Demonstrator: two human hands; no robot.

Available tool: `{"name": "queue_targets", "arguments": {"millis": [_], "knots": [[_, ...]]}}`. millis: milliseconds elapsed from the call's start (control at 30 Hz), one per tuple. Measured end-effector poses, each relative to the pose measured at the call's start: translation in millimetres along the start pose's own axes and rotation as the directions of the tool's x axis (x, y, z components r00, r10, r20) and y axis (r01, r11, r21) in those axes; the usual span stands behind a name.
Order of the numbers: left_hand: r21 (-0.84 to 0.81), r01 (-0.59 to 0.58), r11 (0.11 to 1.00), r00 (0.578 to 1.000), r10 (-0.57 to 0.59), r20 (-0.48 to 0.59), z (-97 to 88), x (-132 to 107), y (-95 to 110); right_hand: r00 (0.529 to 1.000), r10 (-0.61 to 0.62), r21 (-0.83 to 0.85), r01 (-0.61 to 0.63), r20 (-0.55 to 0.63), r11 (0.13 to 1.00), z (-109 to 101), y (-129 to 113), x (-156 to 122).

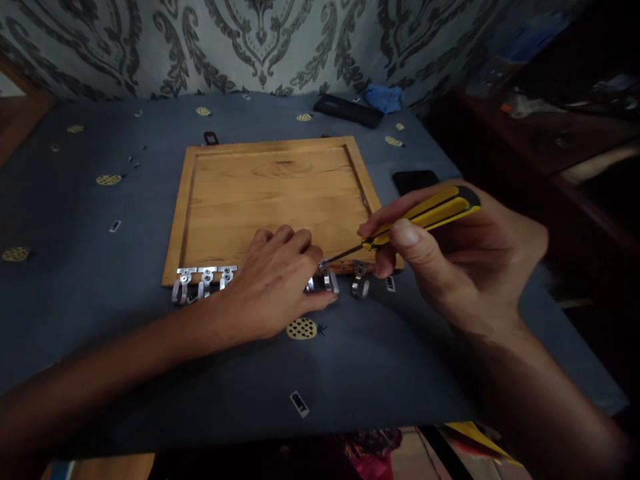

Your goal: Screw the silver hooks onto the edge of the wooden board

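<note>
Your right hand (477, 270) grips the slim screwdriver with a yellow-and-black handle (425, 215), its tip at a curved silver metal hook (329, 281) on the near edge of the framed rectangular wooden board (270, 200). Your left hand (275, 283) bends over that edge, thumb by the hook; whether it pinches it, I cannot tell. The board lies on the cloth-covered blue-grey desk (225, 387).

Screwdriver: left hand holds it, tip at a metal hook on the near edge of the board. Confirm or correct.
Not the left hand: the head view shows the right hand holding the screwdriver. The tip is at a metal hook, as stated.
</note>
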State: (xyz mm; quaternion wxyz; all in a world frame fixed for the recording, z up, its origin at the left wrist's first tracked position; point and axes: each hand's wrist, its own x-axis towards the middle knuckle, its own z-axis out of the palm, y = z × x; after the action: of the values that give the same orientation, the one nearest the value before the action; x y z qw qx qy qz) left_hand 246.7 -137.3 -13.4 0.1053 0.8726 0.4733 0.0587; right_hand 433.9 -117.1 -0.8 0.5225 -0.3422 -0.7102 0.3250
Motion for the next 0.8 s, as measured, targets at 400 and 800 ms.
{"name": "queue_targets", "arguments": {"millis": [400,800], "knots": [[0.010,-0.002,1.000,1.000,0.002,-0.003,0.1,-1,0,0.999,-0.009,-0.073,0.012,0.045,0.997,-1,-3,-1],[0.003,-0.005,1.000,1.000,0.005,-0.008,1.6,-1,0,0.982,-0.019,-0.077,0.034,0.188,0.996,-10,-4,-1]]}}
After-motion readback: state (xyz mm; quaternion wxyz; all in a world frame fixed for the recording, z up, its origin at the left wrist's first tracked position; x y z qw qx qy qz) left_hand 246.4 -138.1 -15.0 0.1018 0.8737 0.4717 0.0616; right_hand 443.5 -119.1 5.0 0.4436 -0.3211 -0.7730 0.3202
